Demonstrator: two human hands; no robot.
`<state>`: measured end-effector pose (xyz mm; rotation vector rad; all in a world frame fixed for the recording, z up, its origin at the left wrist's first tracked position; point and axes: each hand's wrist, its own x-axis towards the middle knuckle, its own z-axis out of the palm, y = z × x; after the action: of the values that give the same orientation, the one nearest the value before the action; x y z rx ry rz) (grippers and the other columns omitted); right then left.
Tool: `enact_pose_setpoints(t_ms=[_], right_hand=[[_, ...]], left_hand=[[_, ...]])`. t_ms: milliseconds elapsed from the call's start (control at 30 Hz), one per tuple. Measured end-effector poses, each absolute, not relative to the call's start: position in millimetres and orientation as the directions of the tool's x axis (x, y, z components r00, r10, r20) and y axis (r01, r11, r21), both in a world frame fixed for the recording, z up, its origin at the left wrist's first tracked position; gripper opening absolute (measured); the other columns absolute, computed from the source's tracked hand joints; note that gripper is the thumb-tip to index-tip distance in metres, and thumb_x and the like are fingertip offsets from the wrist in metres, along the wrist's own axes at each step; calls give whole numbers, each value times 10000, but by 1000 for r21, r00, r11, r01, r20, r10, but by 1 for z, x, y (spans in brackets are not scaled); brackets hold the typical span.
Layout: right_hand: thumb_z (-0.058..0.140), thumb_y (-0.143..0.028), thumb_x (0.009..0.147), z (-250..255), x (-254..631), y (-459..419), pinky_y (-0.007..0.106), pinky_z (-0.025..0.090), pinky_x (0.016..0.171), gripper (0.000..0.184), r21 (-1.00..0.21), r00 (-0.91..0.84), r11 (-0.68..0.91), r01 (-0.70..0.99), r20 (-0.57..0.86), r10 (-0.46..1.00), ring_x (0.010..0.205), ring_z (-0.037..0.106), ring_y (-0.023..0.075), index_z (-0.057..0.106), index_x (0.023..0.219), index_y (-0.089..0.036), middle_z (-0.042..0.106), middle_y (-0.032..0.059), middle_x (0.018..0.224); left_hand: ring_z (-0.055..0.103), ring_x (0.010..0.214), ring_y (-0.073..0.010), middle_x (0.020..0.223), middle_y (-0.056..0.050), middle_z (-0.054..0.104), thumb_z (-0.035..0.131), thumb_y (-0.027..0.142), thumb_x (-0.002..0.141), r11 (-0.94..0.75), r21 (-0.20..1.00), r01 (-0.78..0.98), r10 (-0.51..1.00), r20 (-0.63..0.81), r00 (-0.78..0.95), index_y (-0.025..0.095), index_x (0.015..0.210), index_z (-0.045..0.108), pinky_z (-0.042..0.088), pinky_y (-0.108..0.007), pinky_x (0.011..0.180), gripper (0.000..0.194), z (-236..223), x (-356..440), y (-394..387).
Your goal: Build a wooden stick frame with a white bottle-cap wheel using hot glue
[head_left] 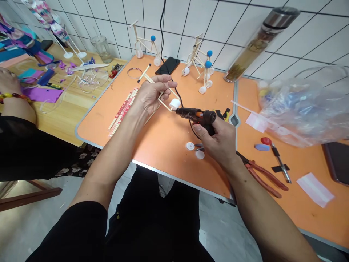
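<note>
My left hand [152, 95] pinches a small frame of thin wooden sticks [165, 104], with a crossbar that has dark ends at its far left. A white bottle cap [175, 104] sits at the frame's near right end. Wrapped around a black hot glue gun [195, 115] is my right hand [222, 140]. The gun's nozzle points left and meets, or nearly meets, a stick end just below the cap. Under the right hand lie a white disc [190, 146], another white cap [200, 155] and part of a dark blade.
Stick bicycle models [199, 62] stand at the back by a phone [168, 66], a black cable and a tall tea flask [251, 47]. Wrapped chopsticks [124, 111] lie left. At right are pliers [264, 174], a pen [280, 163] and a plastic bag [305, 109]. Another person's arm [19, 109] rests at left.
</note>
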<state>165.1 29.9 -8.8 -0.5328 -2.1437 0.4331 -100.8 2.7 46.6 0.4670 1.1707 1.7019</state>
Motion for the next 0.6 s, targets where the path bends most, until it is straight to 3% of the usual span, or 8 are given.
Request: enact_pose_setpoints(t_ms=[200,600], right_hand=[[722,-555,1136,-10,164,29,328,531,671,387,-469,-540,855,223,670,509,728,716,200,853,1196,-196,830,64,920],[709,-540,1143,-10,162,27,328,505,657,355,-450,-531,864,225,687,496,703,673,192,843,1171,-212,776,35,859]], left_hand=[[647,538,-43,917,-41,870,707,-25,797,-43,869,-493,871,-209,-444,164,1170,748,546,-131,562,420,45,-100,4],[662,559,-53,886,-45,867,706,-25,779,-35,880,-474,872,-205,-445,160,1058,739,561,-147,595,337,46,-97,4]])
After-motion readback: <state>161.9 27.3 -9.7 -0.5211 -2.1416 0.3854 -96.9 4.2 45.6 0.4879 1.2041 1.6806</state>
